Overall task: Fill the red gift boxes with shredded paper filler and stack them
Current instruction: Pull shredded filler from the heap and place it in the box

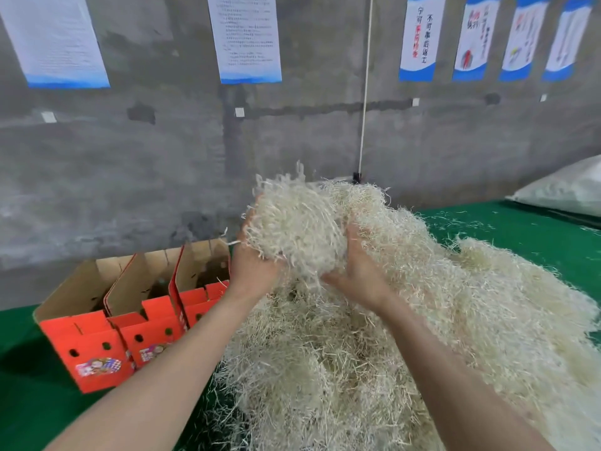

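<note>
Shredded paper filler (439, 320) was heaped on the green table (536, 232), one clump (299, 222) gripped between curled left hand (253, 266) and right hand (361, 271) above it. Red gift boxes (130, 323) sat open alongside, sticker (99, 369) text unreadable.

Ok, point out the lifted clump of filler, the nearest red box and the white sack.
lifted clump of filler (299, 222), head view, middle of the bundle.
nearest red box (89, 333), head view, its red front wall.
white sack (566, 190), head view, its visible side.
</note>
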